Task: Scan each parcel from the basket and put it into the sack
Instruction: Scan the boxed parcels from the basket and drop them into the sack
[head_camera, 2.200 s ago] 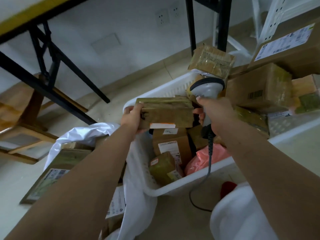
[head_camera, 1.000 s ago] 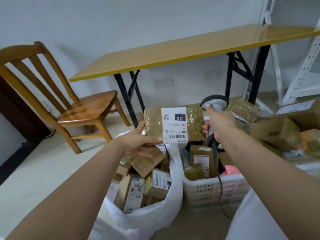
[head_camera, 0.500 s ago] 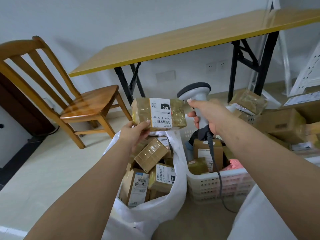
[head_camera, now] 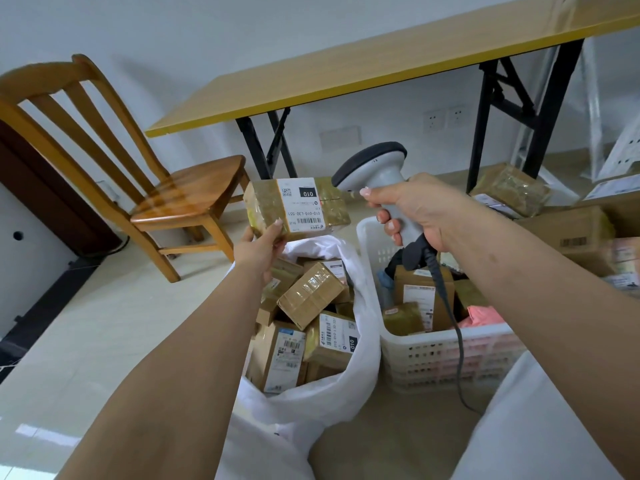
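My left hand (head_camera: pixel 259 249) grips a taped brown parcel (head_camera: pixel 266 206) from below, holding it above the open white sack (head_camera: pixel 360 386); its white shipping label with barcode faces me. My right hand (head_camera: pixel 420 211) holds a grey handheld scanner (head_camera: pixel 375 169) by the handle, its head beside the parcel's right end, its cable hanging down. The sack holds several brown labelled boxes. To its right stands the white perforated basket (head_camera: pixel 443 358) with several parcels and a pink bag inside.
A wooden chair (head_camera: pixel 145 188) stands at the left. A yellow-topped folding table (head_camera: pixel 363 67) with black legs spans the back. More brown boxes (head_camera: pixel 571 230) are stacked at the right, beside white shelving. Tiled floor lies to the left of the sack.
The parcel has come out of the basket and been turned label-up over the sack. In the last second parcel and scanner drifted slightly left and the view tipped up.
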`<state>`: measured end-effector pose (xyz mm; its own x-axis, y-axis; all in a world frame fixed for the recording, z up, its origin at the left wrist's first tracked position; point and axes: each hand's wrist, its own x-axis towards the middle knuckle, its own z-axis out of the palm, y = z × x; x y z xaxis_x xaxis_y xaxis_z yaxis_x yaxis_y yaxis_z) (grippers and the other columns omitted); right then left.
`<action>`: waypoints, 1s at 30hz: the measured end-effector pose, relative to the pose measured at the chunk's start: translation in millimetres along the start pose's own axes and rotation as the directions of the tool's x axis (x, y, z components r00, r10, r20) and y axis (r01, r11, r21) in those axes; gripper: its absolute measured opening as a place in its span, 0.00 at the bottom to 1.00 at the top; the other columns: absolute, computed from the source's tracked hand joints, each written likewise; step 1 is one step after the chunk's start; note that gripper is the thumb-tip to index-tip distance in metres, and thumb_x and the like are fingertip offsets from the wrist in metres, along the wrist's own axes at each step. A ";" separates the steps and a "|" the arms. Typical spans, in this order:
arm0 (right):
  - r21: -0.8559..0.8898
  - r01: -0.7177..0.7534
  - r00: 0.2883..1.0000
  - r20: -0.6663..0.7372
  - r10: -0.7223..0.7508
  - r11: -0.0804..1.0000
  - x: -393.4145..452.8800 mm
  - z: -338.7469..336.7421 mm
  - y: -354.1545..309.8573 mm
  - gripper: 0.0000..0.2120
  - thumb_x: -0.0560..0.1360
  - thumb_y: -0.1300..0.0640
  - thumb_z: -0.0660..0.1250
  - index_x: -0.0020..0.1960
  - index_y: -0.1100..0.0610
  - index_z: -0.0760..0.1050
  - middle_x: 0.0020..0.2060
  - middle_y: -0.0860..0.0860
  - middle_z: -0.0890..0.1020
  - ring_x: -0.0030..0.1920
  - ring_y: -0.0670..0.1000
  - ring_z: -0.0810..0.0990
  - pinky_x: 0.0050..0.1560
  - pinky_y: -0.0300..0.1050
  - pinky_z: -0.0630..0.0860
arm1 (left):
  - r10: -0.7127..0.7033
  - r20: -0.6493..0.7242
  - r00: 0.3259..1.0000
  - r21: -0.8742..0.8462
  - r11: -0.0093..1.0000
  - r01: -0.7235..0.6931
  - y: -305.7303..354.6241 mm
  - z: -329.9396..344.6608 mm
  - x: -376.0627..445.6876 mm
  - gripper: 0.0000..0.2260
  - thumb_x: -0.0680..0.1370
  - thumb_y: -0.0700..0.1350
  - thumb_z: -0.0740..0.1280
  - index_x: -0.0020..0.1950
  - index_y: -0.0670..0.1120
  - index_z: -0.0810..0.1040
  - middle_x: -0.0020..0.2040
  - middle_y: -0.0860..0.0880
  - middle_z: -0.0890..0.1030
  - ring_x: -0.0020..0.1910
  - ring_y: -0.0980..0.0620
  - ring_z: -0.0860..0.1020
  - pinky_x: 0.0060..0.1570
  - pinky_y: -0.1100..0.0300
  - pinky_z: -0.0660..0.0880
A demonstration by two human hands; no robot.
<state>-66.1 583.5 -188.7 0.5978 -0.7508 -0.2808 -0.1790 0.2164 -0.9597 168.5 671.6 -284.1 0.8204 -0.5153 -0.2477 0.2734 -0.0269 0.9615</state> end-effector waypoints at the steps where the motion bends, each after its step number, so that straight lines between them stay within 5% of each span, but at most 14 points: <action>1: -0.007 0.007 1.000 0.003 -0.007 1.000 -0.9 0.0 -0.6 0.10 0.76 0.54 0.71 0.48 0.61 0.75 0.29 0.51 0.73 0.24 0.45 0.68 0.23 0.37 0.70 | -0.004 -0.015 1.000 -0.013 1.000 0.004 0.5 -1.6 1.7 0.16 0.76 0.44 0.72 0.62 0.45 0.75 0.53 0.45 0.84 0.47 0.50 0.85 0.52 0.56 0.81; 5: -0.024 0.018 1.000 0.006 -0.018 1.000 -2.7 0.9 -2.0 0.10 0.76 0.54 0.70 0.47 0.61 0.75 0.30 0.51 0.73 0.24 0.45 0.68 0.24 0.38 0.69 | -0.015 -0.054 0.998 -0.012 1.000 0.015 0.8 -7.6 6.5 0.09 0.76 0.44 0.73 0.53 0.50 0.76 0.49 0.47 0.85 0.47 0.50 0.85 0.59 0.49 0.78; 19: -0.023 0.019 0.999 0.040 -0.018 1.000 -3.3 10.3 -1.6 0.10 0.76 0.55 0.70 0.48 0.60 0.72 0.29 0.51 0.72 0.23 0.45 0.66 0.24 0.38 0.69 | 0.020 -0.096 0.995 -0.075 0.997 -0.027 -2.2 -25.6 9.5 0.15 0.76 0.42 0.72 0.61 0.48 0.73 0.53 0.45 0.84 0.46 0.51 0.85 0.51 0.55 0.82; 30: -0.022 0.003 0.998 0.064 -0.002 1.000 -1.0 18.0 -1.3 0.11 0.76 0.55 0.71 0.51 0.60 0.72 0.28 0.50 0.73 0.22 0.45 0.67 0.23 0.37 0.69 | 0.024 -0.142 0.990 -0.042 0.999 -0.030 -1.7 -35.4 9.0 0.13 0.77 0.45 0.72 0.58 0.50 0.73 0.51 0.47 0.84 0.45 0.52 0.85 0.51 0.55 0.82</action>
<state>-52.4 595.2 -187.3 0.6473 -0.7095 -0.2786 -0.1938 0.2003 -0.9604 193.2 697.3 -292.2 0.8896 -0.3890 -0.2392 0.2696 0.0245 0.9627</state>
